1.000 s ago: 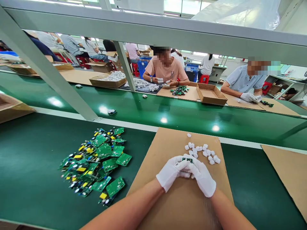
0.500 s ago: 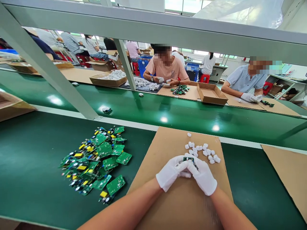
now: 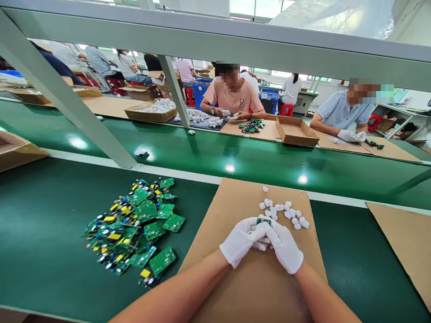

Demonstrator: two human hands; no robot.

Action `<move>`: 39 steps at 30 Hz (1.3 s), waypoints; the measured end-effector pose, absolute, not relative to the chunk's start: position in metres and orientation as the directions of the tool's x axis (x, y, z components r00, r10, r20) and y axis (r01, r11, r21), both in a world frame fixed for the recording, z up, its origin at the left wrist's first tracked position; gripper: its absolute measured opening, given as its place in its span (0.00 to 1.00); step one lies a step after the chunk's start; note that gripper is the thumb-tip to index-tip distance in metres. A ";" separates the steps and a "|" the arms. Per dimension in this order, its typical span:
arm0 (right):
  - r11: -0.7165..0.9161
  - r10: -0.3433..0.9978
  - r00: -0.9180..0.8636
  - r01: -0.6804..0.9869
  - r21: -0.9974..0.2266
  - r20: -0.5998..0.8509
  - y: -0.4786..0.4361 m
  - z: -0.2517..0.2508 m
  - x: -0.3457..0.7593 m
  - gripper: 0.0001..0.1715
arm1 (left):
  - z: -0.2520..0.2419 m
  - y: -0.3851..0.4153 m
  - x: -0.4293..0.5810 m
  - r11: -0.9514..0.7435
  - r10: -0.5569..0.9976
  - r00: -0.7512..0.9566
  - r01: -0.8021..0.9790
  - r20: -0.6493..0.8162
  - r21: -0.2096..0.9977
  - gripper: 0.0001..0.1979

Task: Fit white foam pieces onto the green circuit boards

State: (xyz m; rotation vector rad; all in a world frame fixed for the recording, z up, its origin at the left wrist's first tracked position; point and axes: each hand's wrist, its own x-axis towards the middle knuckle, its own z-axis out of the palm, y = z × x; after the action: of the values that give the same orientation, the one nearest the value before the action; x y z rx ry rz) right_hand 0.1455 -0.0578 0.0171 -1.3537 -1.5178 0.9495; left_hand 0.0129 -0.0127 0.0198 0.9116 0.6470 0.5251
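The gloved fingers (image 3: 259,232) of both hands are curled inward and meet, with little gap between them, around a small circuit board (image 3: 263,222). The left hand (image 3: 239,241) grips it from one side and the right hand (image 3: 285,246) from the other; the board's green edge shows just above the thumbs (the rest is hidden by the gloves, so I cannot tell what the lower fingertips touch).

Beneath the fingers lies a cardboard sheet (image 3: 235,287). Just beyond them on it, spreading toward the right, are small white pieces (image 3: 279,208), with one apart from the others, farther from the fingers. Well to the left of the fingers, a heap of green boards (image 3: 146,211), mixed with yellow and dark components, rests on the dark green tabletop (image 3: 43,215). To the right of the fingers, well apart, is another cardboard sheet (image 3: 407,242).

Farther out from the fingers, past a pale strip, runs a glossy green surface (image 3: 262,154) with a few small items on it, toward the left. Across it sit a person in a pink shirt (image 3: 234,96) and, farther right, a person in a light blue shirt (image 3: 343,112), with an open cardboard tray (image 3: 298,133) between them.
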 end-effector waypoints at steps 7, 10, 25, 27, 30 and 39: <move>-0.030 0.998 0.058 0.249 -0.968 -0.016 -0.060 0.007 0.150 0.25 | 0.016 -0.010 0.006 0.697 0.536 0.816 -0.281 -0.219 0.660 0.16; -0.046 0.997 0.072 0.258 -0.965 -0.028 -0.062 0.005 0.151 0.29 | 0.013 -0.010 0.003 0.717 0.534 0.816 -0.298 -0.223 0.630 0.12; -0.090 0.995 0.074 0.290 -0.953 -0.071 -0.063 0.012 0.145 0.30 | 0.002 -0.019 0.007 0.758 0.536 0.815 -0.350 -0.220 0.550 0.10; -0.084 0.994 0.092 0.276 -0.958 -0.061 -0.062 0.010 0.146 0.29 | 0.002 -0.019 0.008 0.750 0.546 0.805 -0.346 -0.232 0.563 0.11; -0.081 0.996 0.055 0.177 -0.981 -0.073 -0.062 0.012 0.145 0.28 | 0.006 -0.018 0.008 0.736 0.552 0.799 -0.333 -0.239 0.589 0.13; -0.032 0.999 -0.001 0.045 -0.999 -0.032 -0.061 0.016 0.145 0.22 | 0.021 -0.010 0.003 0.656 0.517 0.832 -0.236 -0.199 0.717 0.15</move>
State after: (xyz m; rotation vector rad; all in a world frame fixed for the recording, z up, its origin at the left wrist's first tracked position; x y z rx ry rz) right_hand 0.1451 -0.0615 0.0161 -1.2647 -1.2282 1.2128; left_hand 0.0034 -0.0102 0.0212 0.7409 0.4098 0.4403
